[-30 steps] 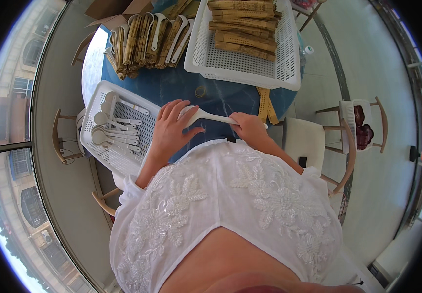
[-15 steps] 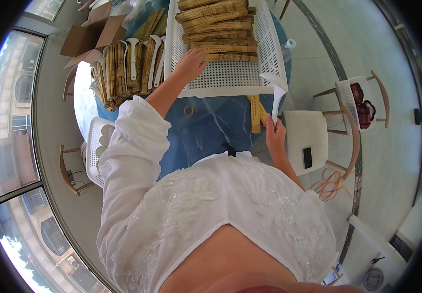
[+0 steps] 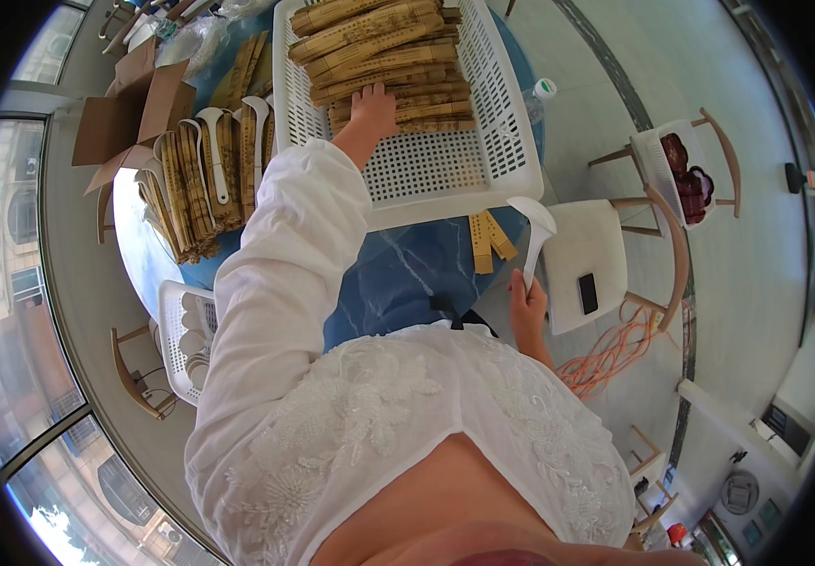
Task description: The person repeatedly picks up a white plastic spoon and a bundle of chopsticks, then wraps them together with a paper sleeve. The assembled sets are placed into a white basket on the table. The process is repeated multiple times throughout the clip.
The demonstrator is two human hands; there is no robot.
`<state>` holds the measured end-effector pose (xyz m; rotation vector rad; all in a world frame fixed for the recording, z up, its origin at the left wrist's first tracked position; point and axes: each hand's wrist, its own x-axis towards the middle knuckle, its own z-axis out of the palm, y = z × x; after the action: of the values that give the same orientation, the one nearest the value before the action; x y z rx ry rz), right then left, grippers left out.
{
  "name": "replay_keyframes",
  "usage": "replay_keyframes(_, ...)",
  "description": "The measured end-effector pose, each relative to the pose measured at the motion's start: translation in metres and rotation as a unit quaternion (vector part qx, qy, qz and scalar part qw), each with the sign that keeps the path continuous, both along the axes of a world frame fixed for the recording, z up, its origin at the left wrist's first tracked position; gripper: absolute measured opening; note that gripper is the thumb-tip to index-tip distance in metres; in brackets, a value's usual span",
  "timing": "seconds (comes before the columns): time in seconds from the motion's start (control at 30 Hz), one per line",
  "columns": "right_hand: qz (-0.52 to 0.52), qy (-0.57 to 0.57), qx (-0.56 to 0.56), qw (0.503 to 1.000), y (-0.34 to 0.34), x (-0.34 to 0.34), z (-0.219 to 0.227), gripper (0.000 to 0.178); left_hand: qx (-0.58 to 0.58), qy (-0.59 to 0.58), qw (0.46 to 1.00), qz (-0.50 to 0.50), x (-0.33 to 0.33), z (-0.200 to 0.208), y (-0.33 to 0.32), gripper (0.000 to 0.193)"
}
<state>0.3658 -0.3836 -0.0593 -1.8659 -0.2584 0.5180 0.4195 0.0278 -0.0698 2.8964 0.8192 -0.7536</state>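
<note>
My right hand (image 3: 527,309) is closed around the handle of a white ladle (image 3: 532,236), held upright at the table's right edge with its bowl at the top. My left hand (image 3: 372,113) reaches into a white perforated plastic basket (image 3: 511,179). Its fingers, partly spread, rest on a stack of long, flat, yellow-brown printed sleeves (image 3: 384,52); nothing is seen lifted in them. Two more such sleeves (image 3: 481,245) lie on the blue tabletop (image 3: 398,274) between the basket and the ladle. Left of the basket, white ladles (image 3: 214,156) lie among similar brown sleeves (image 3: 181,184).
A cardboard box (image 3: 138,108) stands open at the far left. A smaller white basket (image 3: 173,354) with pale rounded items is near my left elbow. To the right are a clear bottle (image 3: 537,99), a chair (image 3: 582,245) bearing a phone (image 3: 588,293), and orange cable (image 3: 605,354) on the floor.
My left hand has moved farther up over the stacked sleeves. The ladle stays in my right hand, now slightly lower in view. The whole view has shifted a little.
</note>
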Motion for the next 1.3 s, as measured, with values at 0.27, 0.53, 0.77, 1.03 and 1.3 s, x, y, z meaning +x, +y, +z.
replay_keyframes(0.27, 0.012, 0.020, 0.023, 0.999, 0.006, -0.003, 0.005, 0.032, -0.014, -0.028, 1.000, 0.000, -0.027, 0.009, -0.008, 0.082)
replay_keyframes(0.53, 0.056, -0.025, 0.080, 0.995, 0.020, 0.005, 0.027, 0.029, -0.347, -0.242, 0.888, 0.177, -0.109, 0.086, -0.055, 0.066)
replay_keyframes(0.77, 0.163, 0.077, 0.288, 0.940, 0.060, -0.001, 0.093, 0.035, -0.738, -0.369, 0.493, 0.275, -0.217, 0.130, -0.155, 0.036)
replay_keyframes(1.03, 0.269, 0.105, 0.238, 0.927, 0.076, -0.042, 0.129, 0.023, -0.732, -0.452, 0.431, 0.272, -0.279, 0.111, -0.219, 0.033)
replay_keyframes(1.3, 0.348, 0.181, 0.296, 0.871, 0.078, -0.060, 0.146, 0.031, -0.350, -0.636, 0.682, 0.090, -0.298, 0.111, -0.239, 0.046)
